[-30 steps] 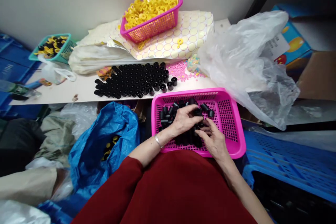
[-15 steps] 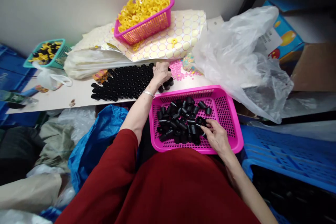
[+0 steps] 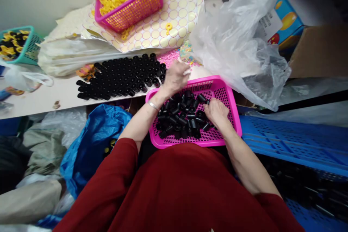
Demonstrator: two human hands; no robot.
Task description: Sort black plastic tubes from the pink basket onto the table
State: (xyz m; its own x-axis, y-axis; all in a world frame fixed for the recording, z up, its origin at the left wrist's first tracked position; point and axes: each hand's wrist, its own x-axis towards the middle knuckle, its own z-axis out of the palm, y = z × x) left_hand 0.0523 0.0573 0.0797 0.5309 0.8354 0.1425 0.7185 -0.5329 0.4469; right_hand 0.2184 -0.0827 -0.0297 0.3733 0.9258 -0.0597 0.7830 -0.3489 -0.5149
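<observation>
A pink plastic basket (image 3: 236,123) stands in front of me, holding a heap of short black plastic cylinders (image 3: 187,116). My right hand (image 3: 217,111) is inside its right part, fingers closed on a black cylinder (image 3: 207,102) at the fingertips. My left hand (image 3: 176,76), with a silvery bracelet on its wrist, hovers over the basket's far left edge. Its fingers look curled but are smeared by motion, so whether they hold anything cannot be made out. Left of it, upright black cylinders (image 3: 122,78) stand packed in rows on the white table (image 3: 35,99).
Behind the rows, a pink basket of yellow ring pieces (image 3: 130,5) rests on sticker sheets (image 3: 185,14). Small pink beads (image 3: 170,58) lie near my left hand. A clear plastic bag (image 3: 239,43) and blue crates (image 3: 293,141) are on the right; a blue bag (image 3: 81,152) hangs lower left.
My left hand has come away from the standing rows toward the basket. My right hand has moved farther into the heap and its fingers have closed. The whole view has shifted a little.
</observation>
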